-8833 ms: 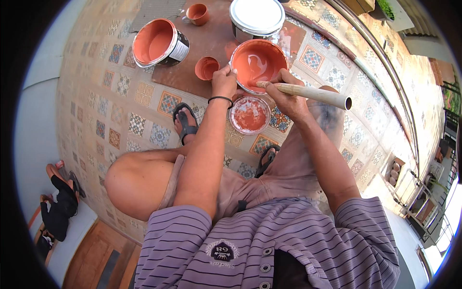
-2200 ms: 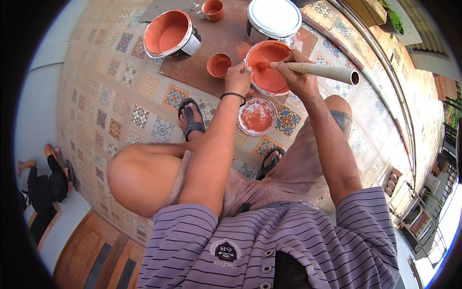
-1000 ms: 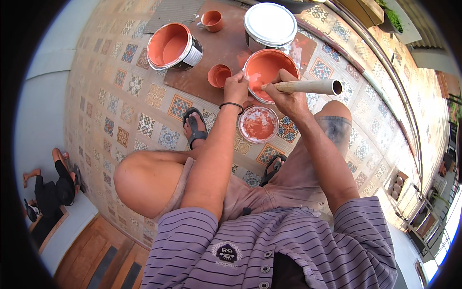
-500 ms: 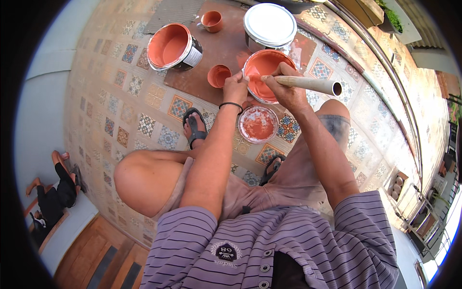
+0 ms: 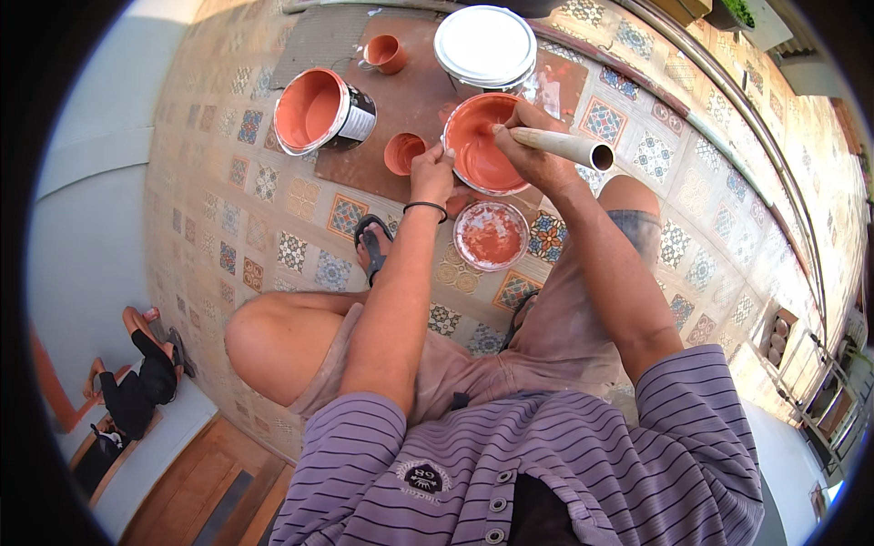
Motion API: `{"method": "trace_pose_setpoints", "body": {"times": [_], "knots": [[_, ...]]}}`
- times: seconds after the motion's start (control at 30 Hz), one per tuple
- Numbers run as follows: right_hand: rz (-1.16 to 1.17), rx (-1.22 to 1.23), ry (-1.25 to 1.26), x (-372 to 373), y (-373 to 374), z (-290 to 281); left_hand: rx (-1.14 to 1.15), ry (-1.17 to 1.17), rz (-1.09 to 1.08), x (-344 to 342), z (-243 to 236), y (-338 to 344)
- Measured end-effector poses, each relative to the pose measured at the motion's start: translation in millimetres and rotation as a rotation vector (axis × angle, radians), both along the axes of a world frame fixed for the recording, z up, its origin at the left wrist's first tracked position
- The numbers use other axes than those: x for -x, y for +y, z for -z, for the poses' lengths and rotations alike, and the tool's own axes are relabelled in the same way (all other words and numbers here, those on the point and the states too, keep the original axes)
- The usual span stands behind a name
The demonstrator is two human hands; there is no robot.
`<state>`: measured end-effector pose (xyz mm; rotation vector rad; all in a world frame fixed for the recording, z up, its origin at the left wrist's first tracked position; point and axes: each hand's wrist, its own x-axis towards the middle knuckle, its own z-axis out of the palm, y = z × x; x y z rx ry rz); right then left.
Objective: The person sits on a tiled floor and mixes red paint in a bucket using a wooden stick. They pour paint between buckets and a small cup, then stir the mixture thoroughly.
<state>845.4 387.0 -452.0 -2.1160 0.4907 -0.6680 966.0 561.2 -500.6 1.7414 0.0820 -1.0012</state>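
Note:
In front of me stands a bucket of wet orange-red paint [image 5: 466, 116]. My left hand [image 5: 431, 176] is closed on its left rim, with the thumb over the edge. My right hand [image 5: 535, 153] is wrapped round a hollow, off-white pipe [image 5: 566, 146], which lies at a slant across the right rim. Its open end points right, towards me. The other end is at the paint, mostly hidden by my fingers. A round lid smeared with orange-red paint [image 5: 492, 236] lies on the tiles just nearer than the bucket. Left of my left hand sits a small orange-coated cup [image 5: 403, 154].
A second open paint bucket [image 5: 357, 118] stands left on a brown board [image 5: 364, 171], with an orange-stained mug [image 5: 386, 55] behind. Beyond my bucket is one with a white lid [image 5: 484, 44]. My sandaled foot [image 5: 372, 244] is near; another person [image 5: 137, 387] sits far left.
My right hand and the pipe have shifted left relative to the bucket, with the pipe's open end closer in. My left hand stays on the rim. The whole view has turned slightly.

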Motion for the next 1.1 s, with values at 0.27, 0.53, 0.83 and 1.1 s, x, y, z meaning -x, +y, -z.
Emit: {"method": "trace_pose_setpoints", "body": {"times": [0.27,0.53,0.83,1.1], "knots": [[0.001,-0.266,0.294,16,8,-39,-0.008,0.067,-0.033,8,-18,-3],[0.168,-0.235,0.316,8,-26,-14,-0.007,0.128,-0.043,5,-21,0],[0.054,-0.093,0.111,-10,23,-29,0.074,0.156,0.064,-5,-5,14],[0.232,-0.105,0.252,10,50,-14,0.118,0.173,0.266,-30,10,24]]}}
